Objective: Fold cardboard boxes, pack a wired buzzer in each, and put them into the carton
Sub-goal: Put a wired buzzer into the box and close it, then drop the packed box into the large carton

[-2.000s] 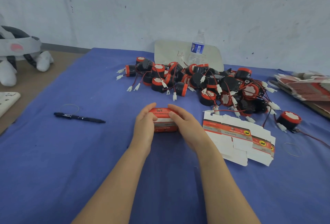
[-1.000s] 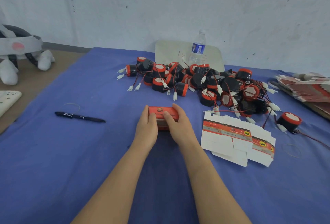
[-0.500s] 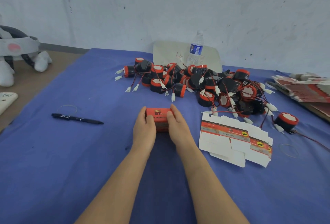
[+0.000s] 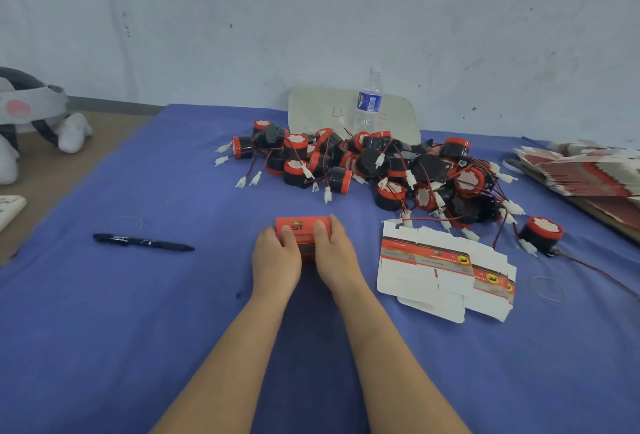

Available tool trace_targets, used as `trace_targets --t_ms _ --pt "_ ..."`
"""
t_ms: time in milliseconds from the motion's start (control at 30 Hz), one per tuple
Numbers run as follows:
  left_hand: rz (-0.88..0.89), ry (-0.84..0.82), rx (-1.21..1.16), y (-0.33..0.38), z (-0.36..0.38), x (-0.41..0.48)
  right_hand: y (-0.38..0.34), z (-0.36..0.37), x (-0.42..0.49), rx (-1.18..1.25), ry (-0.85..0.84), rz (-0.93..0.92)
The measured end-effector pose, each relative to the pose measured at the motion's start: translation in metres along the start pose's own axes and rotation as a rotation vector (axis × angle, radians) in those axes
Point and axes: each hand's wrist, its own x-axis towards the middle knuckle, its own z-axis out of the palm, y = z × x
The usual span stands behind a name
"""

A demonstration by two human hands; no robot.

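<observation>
A small red folded cardboard box (image 4: 300, 224) stands on the blue cloth at centre. My left hand (image 4: 275, 259) grips its left end and my right hand (image 4: 333, 253) grips its right end, both thumbs lying on the top face. Behind it lies a pile of black-and-red wired buzzers (image 4: 374, 167) with white plugs. One single buzzer (image 4: 540, 233) sits apart at the right. Several flat unfolded box blanks (image 4: 446, 274) lie just right of my right hand. The carton is not in view.
A black pen (image 4: 142, 242) lies to the left. A water bottle (image 4: 369, 101) and a pale board (image 4: 311, 111) stand at the back wall. A stack of flat blanks (image 4: 585, 174) fills the right edge. A headset (image 4: 31, 111) rests far left.
The box has been turned so its red top face shows, and both hands have closed in tighter on its ends with thumbs on top.
</observation>
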Motion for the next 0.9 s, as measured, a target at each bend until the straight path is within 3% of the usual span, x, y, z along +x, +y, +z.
trace_targets --t_ms 67,167,233,333,433,567,667,733,800,900 --pt "0.059 -0.001 -0.068 0.008 0.004 -0.007 -0.007 -0.004 -0.005 0.046 0.018 -0.063" --pt "0.233 -0.064 -0.358 0.042 0.015 -0.027 -0.031 -0.031 -0.02 0.271 0.091 -0.295" --pt "0.37 -0.147 -0.514 0.077 0.032 -0.047 -0.047 -0.072 -0.033 0.397 0.209 -0.444" --pt "0.538 -0.305 -0.566 0.135 0.077 -0.092 -0.06 -0.156 -0.066 0.435 0.482 -0.547" --pt "0.565 -0.534 -0.6 0.189 0.135 -0.165 -0.061 -0.245 -0.114 0.42 0.802 -0.506" --pt "0.586 -0.837 -0.491 0.236 0.2 -0.283 -0.046 -0.354 -0.202 0.013 1.307 -0.267" --pt "0.809 -1.064 -0.069 0.243 0.234 -0.35 -0.022 -0.404 -0.263 -0.333 1.508 0.087" --pt "0.904 -1.118 0.174 0.232 0.247 -0.372 -0.009 -0.408 -0.283 -0.431 1.563 0.197" --pt "0.884 -1.097 0.104 0.22 0.25 -0.379 0.0 -0.4 -0.286 -0.467 1.626 0.062" --pt "0.723 -1.04 -0.285 0.211 0.241 -0.357 0.002 -0.374 -0.261 -0.248 1.551 -0.285"
